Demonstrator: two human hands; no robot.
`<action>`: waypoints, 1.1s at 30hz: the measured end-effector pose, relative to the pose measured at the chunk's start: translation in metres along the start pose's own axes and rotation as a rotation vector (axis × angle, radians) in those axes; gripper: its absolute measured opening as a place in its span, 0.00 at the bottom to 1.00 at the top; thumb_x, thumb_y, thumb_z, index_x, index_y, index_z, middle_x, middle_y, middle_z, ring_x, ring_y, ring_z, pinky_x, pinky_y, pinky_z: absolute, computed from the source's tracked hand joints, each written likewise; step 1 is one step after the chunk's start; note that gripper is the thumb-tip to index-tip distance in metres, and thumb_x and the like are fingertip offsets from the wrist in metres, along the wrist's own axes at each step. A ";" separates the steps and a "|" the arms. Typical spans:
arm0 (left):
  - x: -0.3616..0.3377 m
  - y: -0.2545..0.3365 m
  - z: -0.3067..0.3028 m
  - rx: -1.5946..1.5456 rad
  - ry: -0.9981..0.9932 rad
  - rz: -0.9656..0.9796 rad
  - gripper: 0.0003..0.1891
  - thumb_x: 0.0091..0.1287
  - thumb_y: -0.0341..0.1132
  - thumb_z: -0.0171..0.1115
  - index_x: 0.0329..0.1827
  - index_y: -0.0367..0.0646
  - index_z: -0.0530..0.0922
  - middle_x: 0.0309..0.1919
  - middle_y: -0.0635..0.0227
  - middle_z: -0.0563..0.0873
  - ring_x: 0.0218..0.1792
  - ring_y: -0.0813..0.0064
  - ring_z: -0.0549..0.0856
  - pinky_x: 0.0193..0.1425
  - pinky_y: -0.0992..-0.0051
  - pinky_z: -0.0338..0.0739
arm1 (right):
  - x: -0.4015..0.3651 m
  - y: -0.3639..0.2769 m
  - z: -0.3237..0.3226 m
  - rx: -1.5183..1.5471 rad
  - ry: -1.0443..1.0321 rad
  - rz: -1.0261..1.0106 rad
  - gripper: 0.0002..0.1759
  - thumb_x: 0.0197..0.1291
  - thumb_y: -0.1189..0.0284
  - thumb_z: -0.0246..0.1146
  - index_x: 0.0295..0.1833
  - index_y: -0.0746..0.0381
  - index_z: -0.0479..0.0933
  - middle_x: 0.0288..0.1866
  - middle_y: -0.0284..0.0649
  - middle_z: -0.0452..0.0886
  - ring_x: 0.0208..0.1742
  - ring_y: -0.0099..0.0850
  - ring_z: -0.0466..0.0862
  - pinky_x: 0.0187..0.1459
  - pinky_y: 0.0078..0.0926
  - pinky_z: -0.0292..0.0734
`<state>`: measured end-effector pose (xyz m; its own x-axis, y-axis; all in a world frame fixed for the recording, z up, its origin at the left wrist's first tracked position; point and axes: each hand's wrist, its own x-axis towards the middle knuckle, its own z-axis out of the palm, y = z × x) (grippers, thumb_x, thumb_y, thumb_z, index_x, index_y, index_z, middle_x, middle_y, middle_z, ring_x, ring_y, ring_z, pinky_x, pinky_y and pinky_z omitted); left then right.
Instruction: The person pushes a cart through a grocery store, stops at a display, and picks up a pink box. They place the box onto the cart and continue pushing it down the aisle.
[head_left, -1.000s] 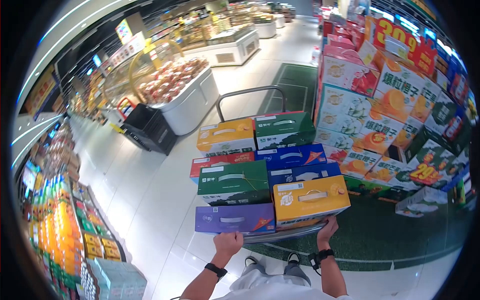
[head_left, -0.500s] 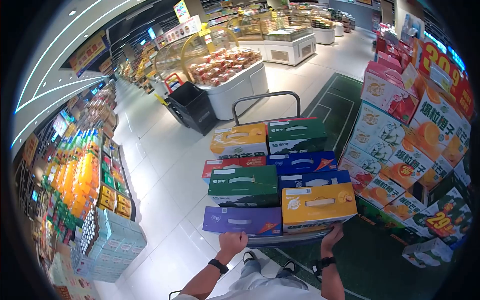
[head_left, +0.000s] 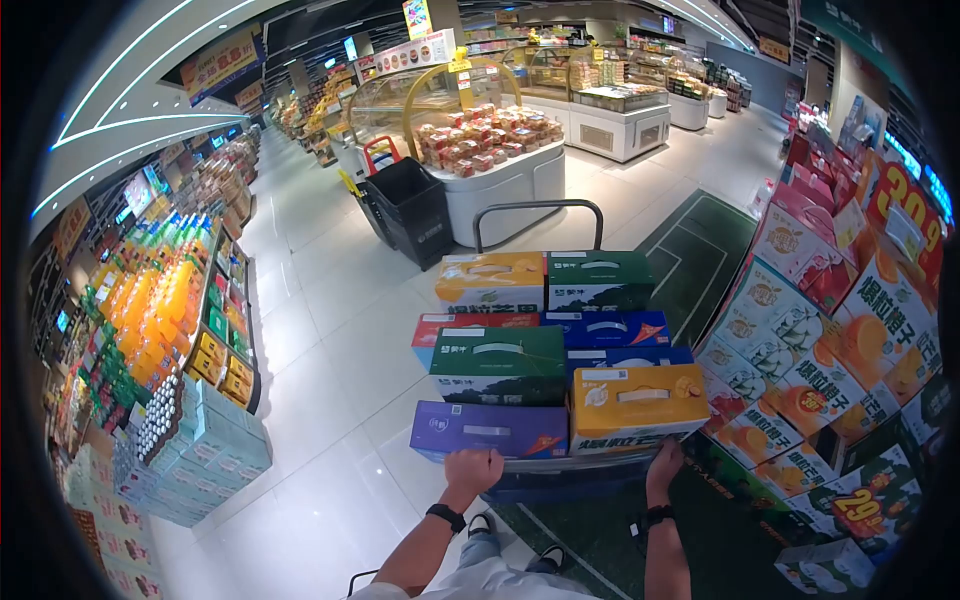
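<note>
My left hand (head_left: 473, 470) is closed around the near edge of a loaded cart (head_left: 575, 464), just below a purple carton (head_left: 490, 432). The fingers of my right hand (head_left: 664, 468) curl over the same edge at its right end, below a yellow carton (head_left: 640, 400). Behind these sit two green cartons, one nearer (head_left: 498, 365) and one farther (head_left: 600, 280), plus blue cartons (head_left: 605, 328), a red one (head_left: 470, 322) and another yellow one (head_left: 488, 280). Most have carry handles on top. The cart's dark tubular frame (head_left: 537, 205) rises at the far end.
Stacked drink cartons (head_left: 800, 390) with price signs stand close on the right. A black basket bin (head_left: 410, 210) and a white counter of packaged food (head_left: 505, 190) lie ahead. Bottle shelves (head_left: 165, 310) and pale blue cases (head_left: 205, 455) line the left. A green mat (head_left: 695, 245) runs along the right.
The view has turned slightly left, so the counter and bin appear farther right. The right-hand carton stack has shifted right and lower in view. Both hands keep their hold on the cart.
</note>
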<state>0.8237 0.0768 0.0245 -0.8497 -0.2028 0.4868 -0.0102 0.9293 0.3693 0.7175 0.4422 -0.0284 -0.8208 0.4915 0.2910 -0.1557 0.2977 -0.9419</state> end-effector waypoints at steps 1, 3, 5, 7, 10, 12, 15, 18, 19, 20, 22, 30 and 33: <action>0.004 -0.001 0.003 -0.003 0.005 -0.004 0.19 0.61 0.42 0.58 0.13 0.45 0.81 0.12 0.58 0.81 0.13 0.52 0.81 0.19 0.57 0.77 | 0.005 0.005 0.003 -0.002 -0.007 0.007 0.16 0.70 0.70 0.51 0.31 0.69 0.75 0.28 0.44 0.77 0.32 0.35 0.77 0.40 0.33 0.72; 0.015 -0.004 0.008 -0.006 -0.059 -0.038 0.20 0.61 0.43 0.57 0.13 0.45 0.82 0.13 0.57 0.81 0.14 0.51 0.81 0.21 0.55 0.78 | 0.015 0.014 0.012 0.009 -0.015 0.001 0.16 0.70 0.70 0.52 0.32 0.69 0.75 0.28 0.44 0.78 0.33 0.35 0.77 0.41 0.33 0.73; 0.027 -0.009 0.016 -0.014 -0.062 -0.043 0.20 0.62 0.43 0.57 0.14 0.45 0.82 0.13 0.57 0.82 0.14 0.51 0.81 0.22 0.54 0.78 | 0.023 0.015 0.021 0.020 -0.016 -0.010 0.16 0.70 0.69 0.52 0.32 0.69 0.76 0.28 0.44 0.78 0.33 0.35 0.78 0.41 0.33 0.73; 0.038 -0.011 0.021 -0.016 -0.070 -0.049 0.20 0.62 0.44 0.57 0.14 0.45 0.82 0.13 0.57 0.82 0.15 0.51 0.82 0.23 0.53 0.78 | 0.031 0.015 0.029 -0.034 -0.009 0.069 0.18 0.70 0.67 0.53 0.33 0.70 0.76 0.30 0.46 0.80 0.34 0.35 0.79 0.42 0.33 0.73; 0.060 -0.014 0.028 -0.019 -0.054 -0.038 0.19 0.61 0.43 0.57 0.14 0.45 0.83 0.13 0.57 0.82 0.15 0.51 0.82 0.23 0.53 0.78 | 0.049 0.028 0.042 -0.074 -0.042 0.107 0.19 0.71 0.65 0.53 0.35 0.71 0.77 0.32 0.48 0.82 0.36 0.36 0.80 0.43 0.35 0.74; 0.075 -0.017 0.034 -0.065 -0.062 -0.019 0.19 0.61 0.44 0.56 0.15 0.44 0.83 0.13 0.57 0.82 0.15 0.51 0.82 0.24 0.54 0.79 | 0.061 0.025 0.050 -0.095 -0.054 0.078 0.20 0.71 0.63 0.53 0.36 0.71 0.77 0.34 0.49 0.82 0.37 0.38 0.80 0.44 0.36 0.74; 0.093 -0.022 0.043 -0.065 -0.053 -0.004 0.20 0.62 0.44 0.56 0.15 0.45 0.83 0.14 0.57 0.82 0.16 0.51 0.83 0.24 0.54 0.79 | 0.073 0.025 0.062 -0.144 -0.053 0.055 0.22 0.72 0.61 0.52 0.37 0.71 0.78 0.35 0.51 0.83 0.38 0.39 0.80 0.45 0.38 0.73; 0.114 -0.031 0.052 -0.052 -0.090 0.000 0.20 0.62 0.45 0.55 0.15 0.45 0.83 0.14 0.58 0.82 0.16 0.52 0.83 0.24 0.55 0.80 | 0.083 0.031 0.077 -0.175 -0.038 0.047 0.23 0.72 0.60 0.51 0.38 0.71 0.78 0.35 0.51 0.82 0.39 0.40 0.80 0.46 0.39 0.72; 0.122 -0.031 0.052 -0.060 -0.087 0.010 0.20 0.62 0.45 0.55 0.15 0.45 0.83 0.14 0.58 0.82 0.16 0.52 0.83 0.24 0.55 0.80 | 0.087 0.031 0.081 -0.174 -0.050 0.038 0.23 0.72 0.60 0.50 0.38 0.71 0.78 0.35 0.50 0.82 0.39 0.40 0.79 0.46 0.39 0.71; 0.129 -0.031 0.050 -0.074 -0.099 0.010 0.21 0.63 0.45 0.55 0.15 0.45 0.83 0.14 0.57 0.82 0.16 0.52 0.83 0.24 0.55 0.79 | 0.092 0.030 0.085 -0.173 -0.038 0.033 0.23 0.72 0.60 0.50 0.38 0.71 0.78 0.35 0.50 0.82 0.39 0.40 0.79 0.46 0.39 0.71; 0.144 -0.037 0.054 -0.092 -0.110 0.016 0.21 0.63 0.45 0.54 0.16 0.45 0.83 0.14 0.57 0.82 0.16 0.52 0.83 0.23 0.55 0.79 | 0.097 0.028 0.093 -0.172 -0.060 0.123 0.23 0.72 0.60 0.50 0.39 0.71 0.78 0.34 0.48 0.80 0.38 0.40 0.78 0.46 0.38 0.71; 0.204 -0.062 0.090 -0.175 -0.136 0.093 0.20 0.63 0.45 0.54 0.17 0.45 0.83 0.14 0.55 0.82 0.16 0.50 0.83 0.25 0.53 0.80 | 0.118 0.006 0.131 -0.198 0.000 0.072 0.21 0.73 0.62 0.50 0.39 0.70 0.75 0.32 0.43 0.77 0.37 0.37 0.75 0.44 0.36 0.70; 0.225 -0.065 0.098 -0.136 -0.087 0.094 0.21 0.62 0.44 0.55 0.15 0.43 0.83 0.13 0.55 0.81 0.16 0.50 0.83 0.25 0.54 0.80 | 0.127 0.004 0.144 -0.151 0.005 0.122 0.20 0.73 0.63 0.49 0.39 0.70 0.75 0.33 0.43 0.78 0.38 0.37 0.74 0.46 0.35 0.70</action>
<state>0.5817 0.0009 0.0320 -0.8861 -0.0839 0.4559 0.1379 0.8913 0.4320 0.5339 0.3875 -0.0193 -0.8259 0.5351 0.1776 0.0289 0.3548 -0.9345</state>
